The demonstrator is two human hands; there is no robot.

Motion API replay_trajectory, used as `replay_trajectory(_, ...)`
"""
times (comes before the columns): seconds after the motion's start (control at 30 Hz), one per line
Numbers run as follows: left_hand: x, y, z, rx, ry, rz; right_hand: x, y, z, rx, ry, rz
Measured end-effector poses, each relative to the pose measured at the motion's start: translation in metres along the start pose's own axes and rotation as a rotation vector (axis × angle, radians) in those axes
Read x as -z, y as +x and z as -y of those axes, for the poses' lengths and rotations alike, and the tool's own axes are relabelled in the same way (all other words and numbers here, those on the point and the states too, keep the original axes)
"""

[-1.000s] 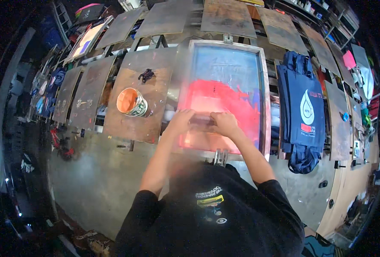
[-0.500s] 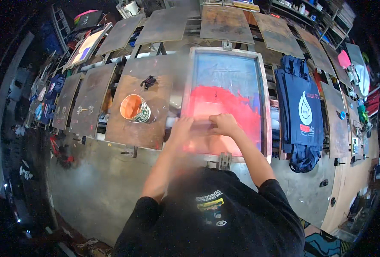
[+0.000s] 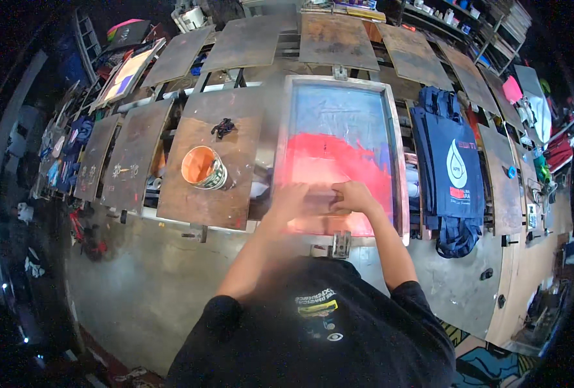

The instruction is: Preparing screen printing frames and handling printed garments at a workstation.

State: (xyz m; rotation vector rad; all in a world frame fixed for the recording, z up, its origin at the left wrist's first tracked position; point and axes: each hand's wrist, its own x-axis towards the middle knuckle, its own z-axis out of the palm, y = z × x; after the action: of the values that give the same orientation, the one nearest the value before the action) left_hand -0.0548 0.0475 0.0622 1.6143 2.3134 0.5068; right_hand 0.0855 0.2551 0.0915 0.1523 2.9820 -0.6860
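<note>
A screen-printing frame [image 3: 397, 161] lies before me, its blue mesh [image 3: 339, 110] coated with red ink [image 3: 339, 155] over the nearer half. Both my hands grip a squeegee [image 3: 321, 198] near the frame's close end; it looks blurred, and its blade is hard to make out. My left hand [image 3: 289, 199] is closed around its left end, smeared by haze. At the right end, my right hand [image 3: 357, 196] has its fingers curled over the handle. A metal hinge clamp [image 3: 341, 244] holds the near edge of the frame.
Left of the frame, a bucket [image 3: 203, 168] with orange inside stands on a wooden board [image 3: 183, 204], a dark crumpled clump [image 3: 223, 128] behind it. To the right lie stacked navy tote bags [image 3: 439, 168] with white print. More boards [image 3: 337, 42] line the far side.
Both hands, with the squeegee between them, have shifted a little to the right and slightly nearer to me. The view has tilted slightly; the bucket and bags stay put.
</note>
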Motion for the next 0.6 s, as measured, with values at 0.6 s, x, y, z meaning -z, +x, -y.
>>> replay_trajectory(0.6,0.006,0.013,-0.001,-0.090,-0.142,-0.021,0.007,-0.023,0.014,-0.083,-0.040,0.018)
